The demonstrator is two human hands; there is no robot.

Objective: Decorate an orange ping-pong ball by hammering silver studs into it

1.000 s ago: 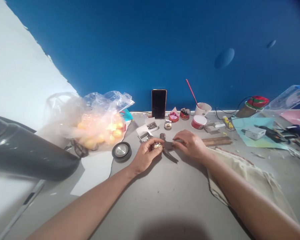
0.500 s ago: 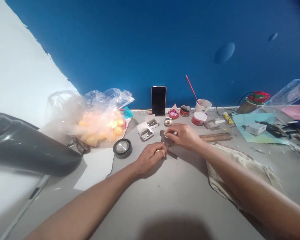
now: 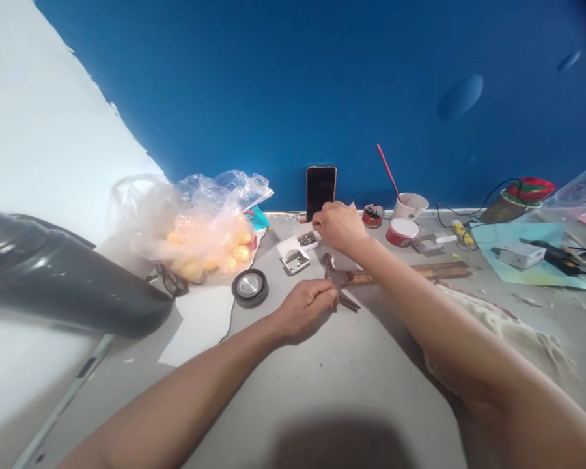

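My left hand (image 3: pixel 308 307) is closed in a fist beside the head of a claw hammer (image 3: pixel 342 280). Whatever its fingers hold is hidden. The hammer lies on the table, its wooden handle (image 3: pixel 430 270) running right beneath my right forearm. My right hand (image 3: pixel 340 227) is over the small containers in front of the phone, fingers bent down and together; their tips are largely hidden. Just left of it stand two small open white boxes, a rear one (image 3: pixel 315 245) and a front one (image 3: pixel 289 249), with small metal pieces inside.
A black round case with a silver centre (image 3: pixel 250 286) lies left of the boxes. A phone (image 3: pixel 321 189) leans on the blue wall. A white cup (image 3: pixel 417 206), red tub (image 3: pixel 401 232) and patterned tin (image 3: pixel 372 215) stand behind. A cloth (image 3: pixel 508 332) lies right, a plastic bag (image 3: pixel 215 228) left.
My right hand has moved from above the hammer head, away from me, to the small containers by the phone. My left hand stays closed by the hammer. The view has shifted slightly left.
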